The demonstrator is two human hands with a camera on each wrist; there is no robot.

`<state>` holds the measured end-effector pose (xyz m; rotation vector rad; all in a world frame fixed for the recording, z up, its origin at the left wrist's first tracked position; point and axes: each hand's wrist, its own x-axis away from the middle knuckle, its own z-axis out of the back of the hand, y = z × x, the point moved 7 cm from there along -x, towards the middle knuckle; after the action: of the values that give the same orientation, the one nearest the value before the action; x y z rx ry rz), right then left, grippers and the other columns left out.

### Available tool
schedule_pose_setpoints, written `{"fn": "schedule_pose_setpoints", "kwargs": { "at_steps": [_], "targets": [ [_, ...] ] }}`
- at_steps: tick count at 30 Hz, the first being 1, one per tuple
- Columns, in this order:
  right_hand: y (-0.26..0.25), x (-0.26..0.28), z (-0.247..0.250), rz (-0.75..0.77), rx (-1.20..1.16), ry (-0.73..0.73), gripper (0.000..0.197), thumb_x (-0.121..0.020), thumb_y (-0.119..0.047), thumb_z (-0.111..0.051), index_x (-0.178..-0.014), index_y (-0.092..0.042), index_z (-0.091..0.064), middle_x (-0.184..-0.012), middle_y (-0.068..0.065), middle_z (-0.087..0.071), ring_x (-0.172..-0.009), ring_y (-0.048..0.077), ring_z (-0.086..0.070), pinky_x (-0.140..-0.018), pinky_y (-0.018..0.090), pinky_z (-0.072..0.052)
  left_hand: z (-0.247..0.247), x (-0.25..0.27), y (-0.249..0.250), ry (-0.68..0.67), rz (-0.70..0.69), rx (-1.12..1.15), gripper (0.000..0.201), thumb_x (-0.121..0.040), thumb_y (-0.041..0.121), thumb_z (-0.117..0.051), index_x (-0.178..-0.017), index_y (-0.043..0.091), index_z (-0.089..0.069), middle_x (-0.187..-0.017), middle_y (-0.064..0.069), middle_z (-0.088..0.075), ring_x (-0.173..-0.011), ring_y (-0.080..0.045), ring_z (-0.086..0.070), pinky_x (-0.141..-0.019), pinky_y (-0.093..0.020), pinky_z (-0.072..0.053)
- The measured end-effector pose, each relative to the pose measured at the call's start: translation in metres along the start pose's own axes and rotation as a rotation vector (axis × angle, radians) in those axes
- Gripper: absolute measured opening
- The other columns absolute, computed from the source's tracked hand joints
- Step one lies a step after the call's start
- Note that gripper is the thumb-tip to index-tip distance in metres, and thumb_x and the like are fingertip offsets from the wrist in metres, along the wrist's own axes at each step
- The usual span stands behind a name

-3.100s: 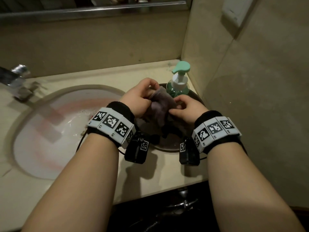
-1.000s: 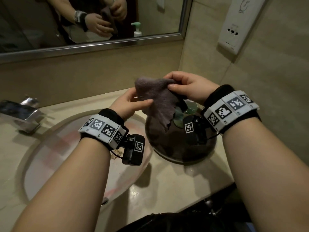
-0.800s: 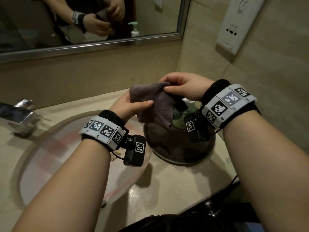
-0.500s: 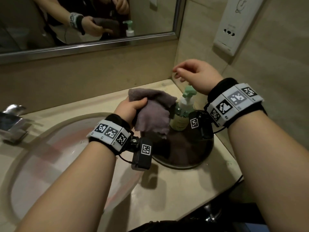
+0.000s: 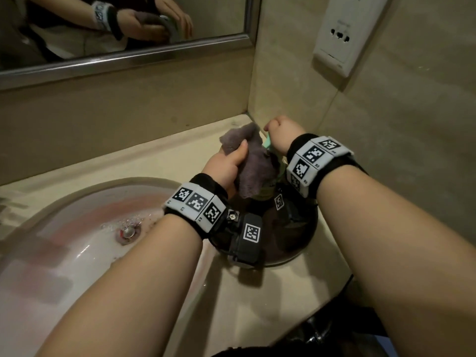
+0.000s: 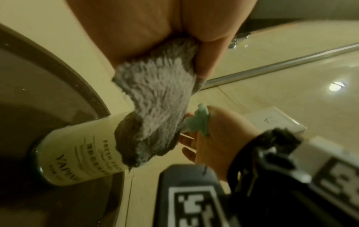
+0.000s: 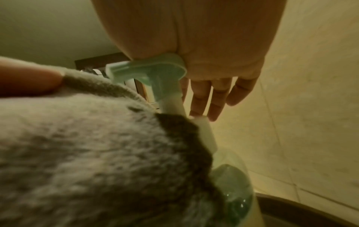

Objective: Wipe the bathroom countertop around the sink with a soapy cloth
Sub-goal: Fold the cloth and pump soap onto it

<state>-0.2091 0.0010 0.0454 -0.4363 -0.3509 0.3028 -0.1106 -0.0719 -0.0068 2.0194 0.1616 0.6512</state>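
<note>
1. Cloth (image 5: 253,161), grey, bunched in left hand (image 5: 226,166) grip, thumb and fingers curled round it.
2. Cloth hangs just under the green pump head (image 7: 151,69) of soap bottle (image 6: 77,153).
3. Right hand (image 5: 283,132) palm presses on pump head; fingers (image 7: 202,98) loose, grasping nothing.
4. Bottle stands in dark bowl (image 5: 296,238) on the surface (image 5: 270,300), beside sink (image 5: 77,228).

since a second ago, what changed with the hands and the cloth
The right hand let go of the grey cloth, rose, then came down with its palm on the soap bottle's pump head. The left hand keeps gripping the cloth, now beside the spout. The bottle stays in the dark basin.
</note>
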Motion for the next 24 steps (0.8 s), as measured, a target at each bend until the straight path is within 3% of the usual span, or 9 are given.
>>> {"fn": "schedule_pose_setpoints", "kwargs": {
  "at_steps": [4, 10, 14, 18, 21, 24],
  "targets": [
    [0.0030, 0.0027, 0.0018, -0.016, 0.112, 0.032, 0.038, -0.100, -0.014, -0.030, -0.133, -0.007, -0.046, -0.137, 0.016, -0.050, -0.128, 0.032, -0.046, -0.110, 0.045, -0.032, -0.0065, 0.0011, -0.0057, -0.019, 0.012, 0.049, 0.041, -0.099, 0.023, -0.046, -0.135, 0.003, -0.046, -0.121, -0.023, -0.060, -0.113, -0.035, -0.059, -0.104, -0.045, -0.044],
    [0.0068, 0.0033, -0.0029, -0.043, 0.162, 0.049, 0.039, -0.098, -0.018, -0.025, -0.129, -0.012, -0.048, -0.133, 0.012, -0.052, -0.126, 0.031, -0.046, -0.107, 0.047, -0.025, -0.0053, -0.0014, -0.0108, -0.033, 0.078, 0.105, 0.057, -0.096, 0.044, -0.044, -0.126, -0.004, -0.053, -0.123, -0.023, -0.062, -0.113, -0.032, -0.061, -0.104, -0.043, -0.045],
    [0.0055, 0.0019, -0.0029, -0.022, 0.193, -0.007, 0.038, -0.099, -0.018, -0.027, -0.130, -0.011, -0.047, -0.132, 0.014, -0.052, -0.125, 0.033, -0.047, -0.109, 0.043, -0.030, -0.0037, -0.0013, -0.0105, -0.031, 0.079, 0.125, 0.055, -0.096, 0.045, -0.042, -0.117, -0.004, -0.057, -0.122, -0.023, -0.062, -0.113, -0.033, -0.061, -0.102, -0.041, -0.047],
    [-0.0002, 0.0016, 0.0027, -0.002, 0.183, -0.059, 0.040, -0.101, -0.014, -0.026, -0.134, -0.001, -0.044, -0.135, 0.019, -0.050, -0.124, 0.033, -0.049, -0.100, 0.034, -0.039, -0.0037, -0.0010, -0.0107, -0.057, 0.084, 0.125, 0.052, -0.096, 0.046, -0.042, -0.111, -0.001, -0.060, -0.121, -0.023, -0.063, -0.114, -0.033, -0.061, -0.103, -0.043, -0.045],
    [-0.0011, 0.0004, 0.0014, 0.001, 0.178, -0.038, 0.038, -0.101, -0.013, -0.027, -0.133, 0.000, -0.045, -0.135, 0.019, -0.049, -0.125, 0.033, -0.048, -0.103, 0.036, -0.038, -0.0024, -0.0012, -0.0094, -0.052, 0.075, 0.121, 0.048, -0.096, 0.046, -0.042, -0.102, 0.002, -0.062, -0.115, -0.021, -0.065, -0.106, -0.032, -0.063, -0.101, -0.042, -0.047],
    [0.0023, -0.0001, -0.0020, -0.020, 0.197, -0.026, 0.037, -0.099, -0.017, -0.028, -0.130, -0.006, -0.045, -0.133, 0.017, -0.051, -0.125, 0.034, -0.048, -0.109, 0.043, -0.033, 0.0005, -0.0031, -0.0109, -0.047, 0.070, 0.111, 0.050, -0.096, 0.046, -0.042, -0.106, 0.001, -0.062, -0.120, -0.022, -0.064, -0.111, -0.032, -0.062, -0.103, -0.043, -0.046]
  ]
}}
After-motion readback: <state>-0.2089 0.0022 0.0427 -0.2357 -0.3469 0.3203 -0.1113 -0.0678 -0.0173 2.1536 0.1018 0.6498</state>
